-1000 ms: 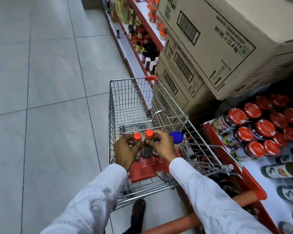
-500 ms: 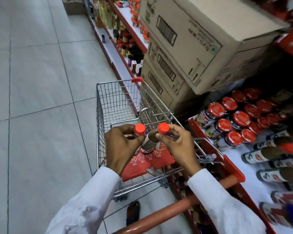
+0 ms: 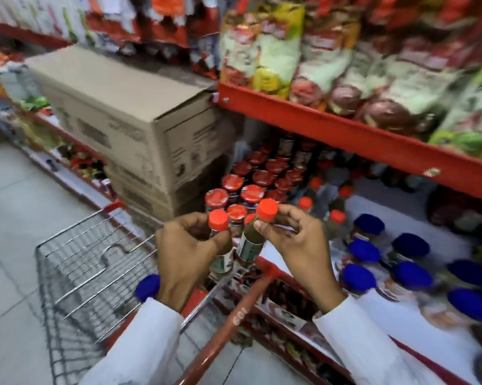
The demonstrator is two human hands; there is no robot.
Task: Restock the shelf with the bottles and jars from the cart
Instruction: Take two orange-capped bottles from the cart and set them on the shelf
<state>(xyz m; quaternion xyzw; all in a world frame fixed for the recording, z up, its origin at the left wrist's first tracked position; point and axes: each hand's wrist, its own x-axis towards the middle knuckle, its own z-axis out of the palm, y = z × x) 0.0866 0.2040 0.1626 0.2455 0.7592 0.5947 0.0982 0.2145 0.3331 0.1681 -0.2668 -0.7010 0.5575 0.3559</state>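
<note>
Obs. 1: Your left hand (image 3: 188, 254) wraps around the neck and shoulder of one orange-capped bottle (image 3: 219, 243), fingers curled shut on it. Your right hand (image 3: 295, 245) pinches a second orange-capped bottle (image 3: 255, 234) just under its cap, thumb on the near side, fingertips (image 3: 282, 211) on the far side. The two bottles sit just beside each other, the right one tilted with its cap toward 1 o'clock.

Obs. 2: Both bottles are held above the gap between the cart (image 3: 95, 262) and the lower shelf (image 3: 400, 323), clear of the wire basket. Judgement: carrying one per hand by the neck keeps the bodies free, so each can be lowered upright into a row.

Obs. 3: Likely destination is at 1 o'clock from your hands, where matching orange-capped bottles (image 3: 337, 218) stand. Red-lidded jars (image 3: 252, 191) fill the space at 12 o'clock; blue-capped jars (image 3: 410, 273) lie at 3 o'clock. Grouping by cap colour suggests you match like with like.

Obs. 4: One blue-capped jar (image 3: 148, 287) remains in the cart at 8 o'clock from your left hand, partly hidden by your sleeve. Restocking is therefore unfinished.

Obs. 5: Writing. Labels on the held bottles show green and white bands, unreadable through blur. Print on the cardboard boxes (image 3: 128, 120) at 10 o'clock and on the pouches (image 3: 264, 51) on the upper shelf is also smeared. The cart handle (image 3: 234, 320) carries small white characters I cannot make out.
</note>
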